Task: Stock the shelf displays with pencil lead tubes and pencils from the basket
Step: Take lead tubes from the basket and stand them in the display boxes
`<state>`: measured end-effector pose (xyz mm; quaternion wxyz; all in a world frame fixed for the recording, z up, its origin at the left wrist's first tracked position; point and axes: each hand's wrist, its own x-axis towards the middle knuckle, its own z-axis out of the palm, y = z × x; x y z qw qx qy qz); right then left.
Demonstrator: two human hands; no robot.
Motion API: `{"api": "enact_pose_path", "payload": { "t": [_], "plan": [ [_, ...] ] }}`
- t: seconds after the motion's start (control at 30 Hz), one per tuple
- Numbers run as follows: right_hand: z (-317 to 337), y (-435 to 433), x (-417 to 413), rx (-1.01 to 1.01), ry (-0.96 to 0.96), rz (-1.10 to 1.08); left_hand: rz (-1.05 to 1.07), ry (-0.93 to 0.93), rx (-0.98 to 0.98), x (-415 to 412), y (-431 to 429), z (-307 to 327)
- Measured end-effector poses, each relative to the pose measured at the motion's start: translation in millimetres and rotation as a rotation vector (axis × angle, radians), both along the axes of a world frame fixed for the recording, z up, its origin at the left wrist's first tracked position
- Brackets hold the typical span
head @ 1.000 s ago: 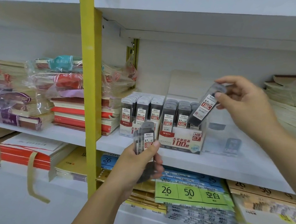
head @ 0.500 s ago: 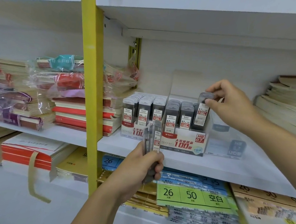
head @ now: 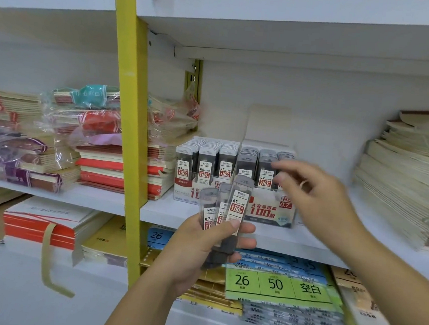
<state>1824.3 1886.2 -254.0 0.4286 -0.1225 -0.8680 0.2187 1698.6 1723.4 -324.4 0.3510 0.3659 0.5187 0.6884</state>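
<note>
My left hand (head: 208,243) grips a small fan of three grey pencil lead tubes (head: 236,206) marked 0.7, held upright in front of the middle shelf. Behind them on that shelf stand two display boxes: the left display box (head: 198,160) with 0.5 tubes and the right display box (head: 269,212) labelled HB 0.7, both filled with rows of tubes. My right hand (head: 312,192) is blurred, empty, fingers loosely spread, hovering in front of the right box's right end. No basket or pencils are in view.
A yellow upright post (head: 128,117) divides the shelving. Wrapped notebook stacks (head: 85,134) lie left of the boxes, cream paper stacks (head: 410,181) at the right. Index-paper packs (head: 275,283) fill the shelf below. The white shelf edge (head: 279,239) runs behind my left hand.
My right hand has set its tube into the 0.7 box, let go and is drawing back toward my left hand. My left hand has risen slightly with its tubes.
</note>
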Motion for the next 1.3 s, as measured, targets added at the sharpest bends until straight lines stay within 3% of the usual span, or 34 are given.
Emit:
{"api": "enact_pose_path", "payload": {
  "t": [0.13, 0.33, 0.43, 0.53, 0.63, 0.8, 0.97, 1.1, 1.3],
  "plan": [
    [-22, -30, -6, -0.376, -0.123, 0.283, -0.044, -0.015, 0.005, 5, 1, 0],
    [-25, -20, -10, -0.526, -0.009, 0.272, -0.085, -0.034, 0.003, 4, 1, -1],
    [-17, -9, -7, -0.527, 0.142, 0.191, -0.091, -0.049, -0.009, 2, 1, -2],
    [-2, 2, 0, -0.431, 0.349, 0.154, -0.051, -0.009, -0.012, 0, 1, -4],
    [9, 10, 5, -0.109, 0.408, 0.038, -0.002, 0.026, -0.020, -1, 0, -5],
    [13, 25, 2, 0.150, 0.239, -0.126, 0.086, -0.008, -0.035, -1, -1, -2],
    [7, 41, -6, 0.153, 0.044, -0.175, 0.163, 0.000, -0.067, -1, 1, -3],
    [3, 50, -14, 0.110, 0.018, -0.196, 0.176, 0.037, -0.086, -1, 3, -3],
    [0, 58, -18, 0.312, -0.074, -0.469, 0.166, 0.029, -0.078, 1, 3, -1]
  ]
}}
